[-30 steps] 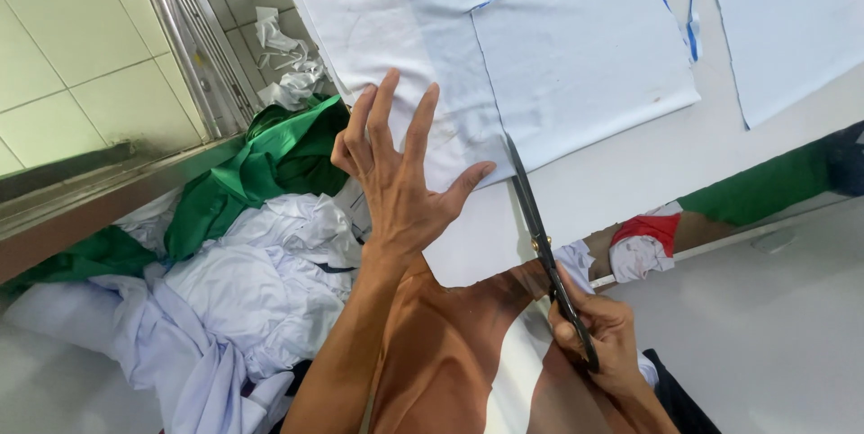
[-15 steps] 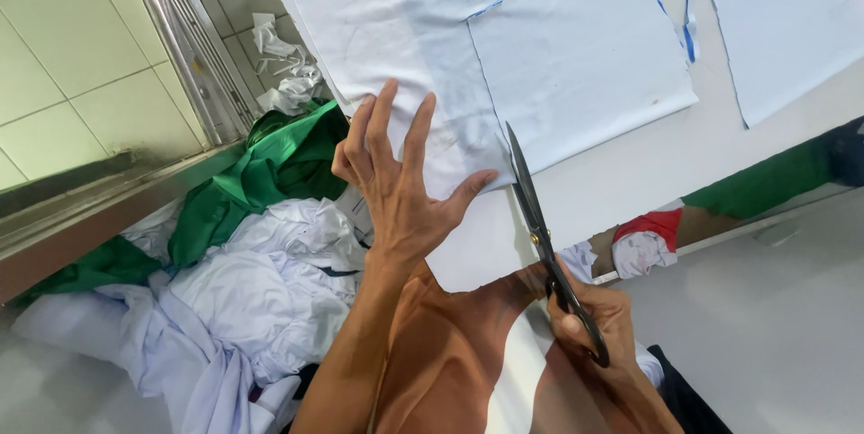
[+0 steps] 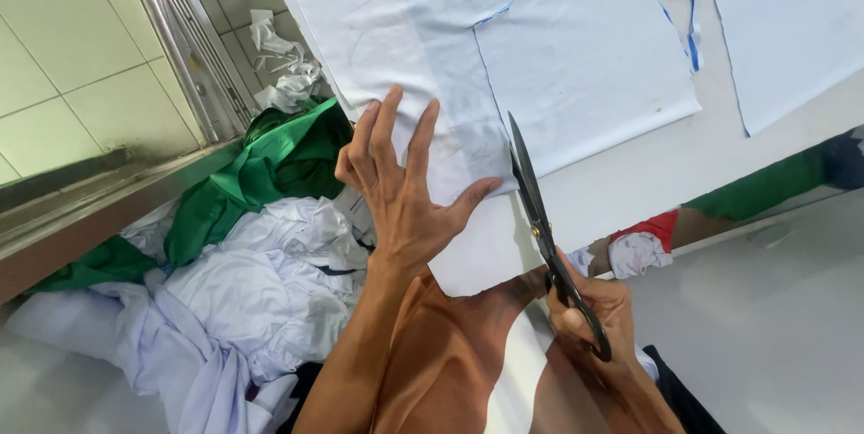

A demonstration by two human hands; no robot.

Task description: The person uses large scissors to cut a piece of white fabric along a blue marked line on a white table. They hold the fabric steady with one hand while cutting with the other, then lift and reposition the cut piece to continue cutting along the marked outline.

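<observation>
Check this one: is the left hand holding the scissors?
No, the right hand grips the scissors; the left hand presses flat on the pale fabric.

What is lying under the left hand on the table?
Pale blue cloth lies under the left hand, spread flat on the white table. The palm hides the cloth directly below it. The right hand holds black scissors beside it.

Pale blue-white cotton sheet (image 3: 423,56) under the spread left fingers (image 3: 387,142), plain, with thin blue chalk lines; black-bladed steel scissors (image 3: 540,218) with black handles just right of the thumb tip, in the right hand (image 3: 589,308). Bright green crumpled cloth (image 3: 261,173) left of the fingers, white and lilac heaped garments (image 3: 234,299) below it. White tabletop (image 3: 684,164), red-white rag (image 3: 643,241) right of the right hand's fingers, cream wall tiles (image 3: 63,47) far left.
</observation>
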